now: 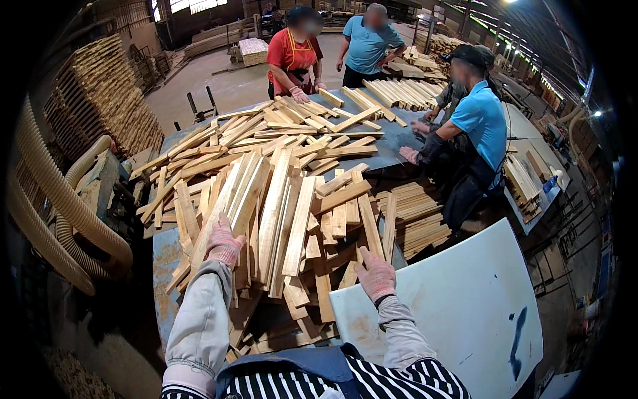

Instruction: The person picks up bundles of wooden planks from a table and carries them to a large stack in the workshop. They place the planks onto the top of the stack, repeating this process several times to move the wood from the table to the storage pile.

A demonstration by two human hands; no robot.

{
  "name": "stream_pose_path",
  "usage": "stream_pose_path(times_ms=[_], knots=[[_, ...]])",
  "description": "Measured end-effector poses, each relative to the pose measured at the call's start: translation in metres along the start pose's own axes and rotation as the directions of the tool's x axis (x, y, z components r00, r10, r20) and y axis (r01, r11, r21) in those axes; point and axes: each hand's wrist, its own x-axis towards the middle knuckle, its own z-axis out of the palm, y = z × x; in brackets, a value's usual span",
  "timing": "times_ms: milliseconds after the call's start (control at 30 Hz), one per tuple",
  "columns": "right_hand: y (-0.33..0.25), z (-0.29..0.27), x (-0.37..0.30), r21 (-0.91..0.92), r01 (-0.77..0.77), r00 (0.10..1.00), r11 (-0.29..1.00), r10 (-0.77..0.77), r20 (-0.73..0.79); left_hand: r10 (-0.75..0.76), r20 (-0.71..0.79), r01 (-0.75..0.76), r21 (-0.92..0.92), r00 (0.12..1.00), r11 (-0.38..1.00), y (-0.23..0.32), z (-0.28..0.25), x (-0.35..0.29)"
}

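Observation:
My left hand [224, 243], in a pinkish work glove, is closed against the near, lower part of several long pale wooden strips [247, 189] that lean on the heap. Part of its fingers is hidden by the wood. My right hand [377, 274], gloved too, rests at the near end of a single wooden strip [369, 216], beside the corner of a white board. Its fingers are apart. Between my hands, more strips [299, 229] point toward me, and shorter pieces lie crossed beneath them.
The white board [445, 299] fills the near right. Beyond the heap stand a person in red [296, 56] and one in light blue [369, 43]; another blue-shirted person [475, 126] works at the right. Ribbed hoses [73, 199] and stacked wood [103, 86] are on the left.

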Motion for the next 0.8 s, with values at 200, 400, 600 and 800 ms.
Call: stream_pose_path(times_ms=[200,400,600,800], knots=[[-0.013,-0.017,0.001,0.054,-0.038,0.996,0.998,0.034,0.078,0.011,-0.019,-0.011,-0.018,1.0,1.0,-0.01,0.006,0.006],[-0.005,-0.01,0.001,0.026,-0.032,0.997,0.999,0.03,0.072,0.026,-0.029,-0.026,0.008,0.999,1.0,-0.008,0.009,0.01],[-0.011,-0.015,0.002,0.006,-0.063,0.99,0.998,0.061,0.128,0.022,-0.017,-0.022,0.011,1.0,1.0,-0.012,0.008,0.011],[-0.01,-0.015,0.001,0.005,-0.044,0.994,0.999,0.044,0.102,0.031,-0.029,-0.031,0.018,0.999,0.999,-0.012,0.009,0.01]])
